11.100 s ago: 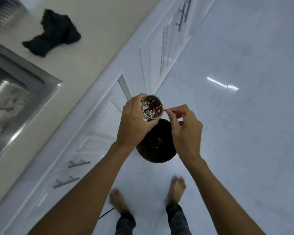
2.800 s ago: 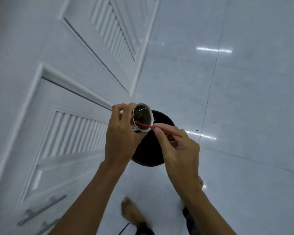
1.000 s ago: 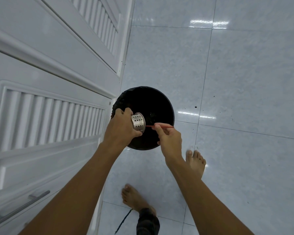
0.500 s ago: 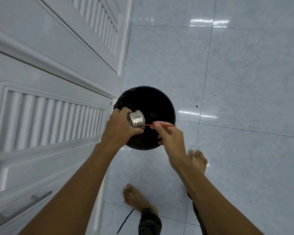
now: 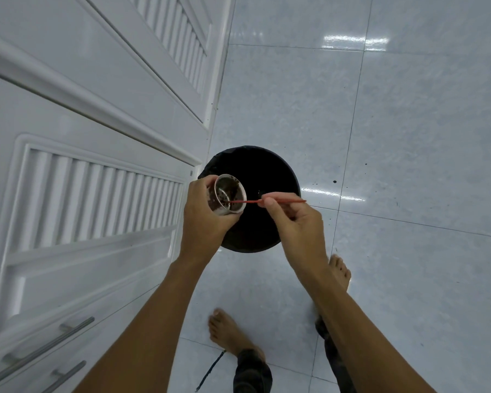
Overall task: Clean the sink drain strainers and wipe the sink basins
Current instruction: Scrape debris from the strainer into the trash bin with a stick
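Note:
My left hand (image 5: 204,219) grips a small steel drain strainer (image 5: 228,193), tilted so its open mouth faces me; dark grime clings to its inside. My right hand (image 5: 294,219) pinches a thin red stick (image 5: 270,201) whose tip reaches into the strainer's cup. Both hands hover over a round black bin (image 5: 262,177) lined with a dark bag, standing on the floor right beside the cabinet. The sink is out of view.
White louvred cabinet doors (image 5: 97,199) with metal bar handles (image 5: 43,350) fill the left side. Glossy pale floor tiles (image 5: 394,137) carry a few dark specks near the bin. My bare feet (image 5: 233,336) stand just behind the bin.
I have turned the strainer in my left hand so its open mouth faces up toward me, and the red stick's tip has gone inside it. The bin stays put.

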A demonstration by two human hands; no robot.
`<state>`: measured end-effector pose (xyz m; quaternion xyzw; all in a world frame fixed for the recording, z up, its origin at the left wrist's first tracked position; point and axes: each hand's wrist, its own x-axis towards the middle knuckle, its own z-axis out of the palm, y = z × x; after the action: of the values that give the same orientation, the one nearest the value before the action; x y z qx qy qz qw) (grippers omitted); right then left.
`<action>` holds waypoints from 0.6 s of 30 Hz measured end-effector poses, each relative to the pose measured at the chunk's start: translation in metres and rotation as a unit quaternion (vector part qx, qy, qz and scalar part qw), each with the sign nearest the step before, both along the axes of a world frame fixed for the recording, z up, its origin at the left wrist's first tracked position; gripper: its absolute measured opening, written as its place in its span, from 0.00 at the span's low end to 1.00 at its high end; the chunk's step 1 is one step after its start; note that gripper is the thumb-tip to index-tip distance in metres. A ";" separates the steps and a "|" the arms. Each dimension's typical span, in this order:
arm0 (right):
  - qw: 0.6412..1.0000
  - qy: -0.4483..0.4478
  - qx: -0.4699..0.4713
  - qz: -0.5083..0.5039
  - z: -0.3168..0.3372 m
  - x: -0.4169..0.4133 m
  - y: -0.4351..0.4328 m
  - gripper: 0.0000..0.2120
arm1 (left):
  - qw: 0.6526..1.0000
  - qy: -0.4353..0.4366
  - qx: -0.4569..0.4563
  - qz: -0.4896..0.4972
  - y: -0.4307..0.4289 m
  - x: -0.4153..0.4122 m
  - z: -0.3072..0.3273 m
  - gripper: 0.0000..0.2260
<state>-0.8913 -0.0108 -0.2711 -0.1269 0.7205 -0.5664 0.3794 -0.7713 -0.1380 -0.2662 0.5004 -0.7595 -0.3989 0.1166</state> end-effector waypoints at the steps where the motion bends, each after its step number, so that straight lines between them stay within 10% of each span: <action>1: 0.999 0.031 0.005 0.029 0.003 0.004 -0.004 0.07 | 1.000 0.010 -0.011 -0.003 0.000 0.000 0.001 0.32; 18: 0.974 0.181 0.113 0.075 -0.010 0.015 -0.014 0.09 | 0.987 -0.075 -0.102 -0.097 -0.006 0.012 -0.009 0.31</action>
<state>-0.8764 -0.0248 -0.2812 -0.2373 0.8249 -0.4194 0.2955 -0.7593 -0.1435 -0.2756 0.4384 -0.8477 -0.2903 0.0708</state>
